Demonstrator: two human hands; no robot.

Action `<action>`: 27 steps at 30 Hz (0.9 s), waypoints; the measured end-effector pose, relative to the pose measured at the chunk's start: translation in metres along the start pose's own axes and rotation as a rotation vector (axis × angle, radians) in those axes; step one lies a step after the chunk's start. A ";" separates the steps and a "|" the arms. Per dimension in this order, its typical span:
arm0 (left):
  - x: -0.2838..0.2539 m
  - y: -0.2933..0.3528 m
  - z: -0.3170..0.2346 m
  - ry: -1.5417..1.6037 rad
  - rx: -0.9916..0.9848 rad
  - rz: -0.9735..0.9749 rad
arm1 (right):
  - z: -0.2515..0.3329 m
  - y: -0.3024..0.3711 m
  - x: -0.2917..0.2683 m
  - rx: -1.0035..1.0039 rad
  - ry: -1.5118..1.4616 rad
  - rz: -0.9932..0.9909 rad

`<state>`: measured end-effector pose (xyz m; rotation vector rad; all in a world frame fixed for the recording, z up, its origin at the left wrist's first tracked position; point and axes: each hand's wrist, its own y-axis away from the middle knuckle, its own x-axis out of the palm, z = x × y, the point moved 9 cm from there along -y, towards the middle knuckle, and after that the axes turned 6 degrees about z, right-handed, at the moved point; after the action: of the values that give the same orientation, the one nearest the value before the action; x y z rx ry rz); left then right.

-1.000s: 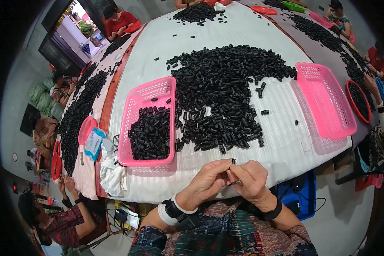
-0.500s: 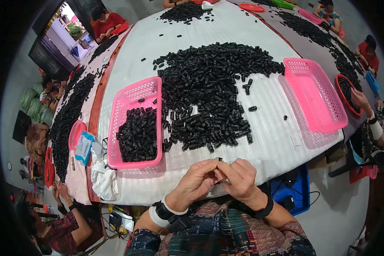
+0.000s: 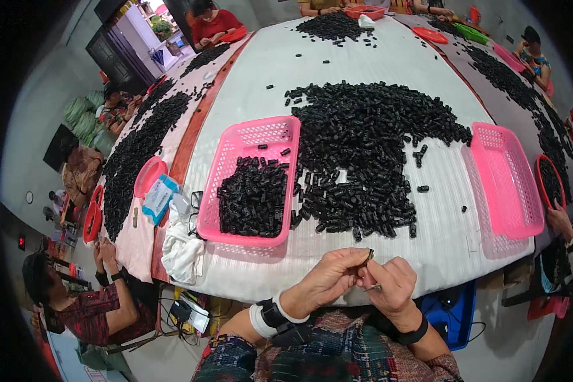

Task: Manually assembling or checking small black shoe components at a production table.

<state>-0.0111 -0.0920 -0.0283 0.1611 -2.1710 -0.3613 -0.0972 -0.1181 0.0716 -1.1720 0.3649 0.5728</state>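
Over the table's near edge, my left hand (image 3: 330,275) is closed, pinching a small black plastic part (image 3: 370,255) between thumb and forefinger. My right hand (image 3: 393,285) meets it from the right with its fingers curled. A thin, metal-looking tool (image 3: 373,288) shows beneath those fingers; its full shape is hidden. Beyond my hands spreads a large pile of short black cylindrical parts (image 3: 356,184). To its left, a pink perforated basket (image 3: 213,184) holds many of the same parts. Another pink basket (image 3: 512,184) stands at the right with nothing in it.
A white cloth (image 3: 181,254), a blue packet (image 3: 160,198) and a pink round tray (image 3: 148,178) lie at the left. Below the table's right edge is a blue crate (image 3: 468,318). Several people sit around with further black piles; one person (image 3: 70,293) works at the near left.
The view has shifted, so the table and baskets appear farther right or lower. Both hands remain together, and the small black part now shows more clearly above the left fingertips.
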 end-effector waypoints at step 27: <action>-0.043 0.047 -0.112 -0.121 0.360 -0.312 | -0.041 0.019 0.019 0.263 0.058 0.245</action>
<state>0.1058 -0.0592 0.0145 0.7001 -2.3171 -0.1520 -0.0921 -0.1469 0.0321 -0.8979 0.6205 0.6814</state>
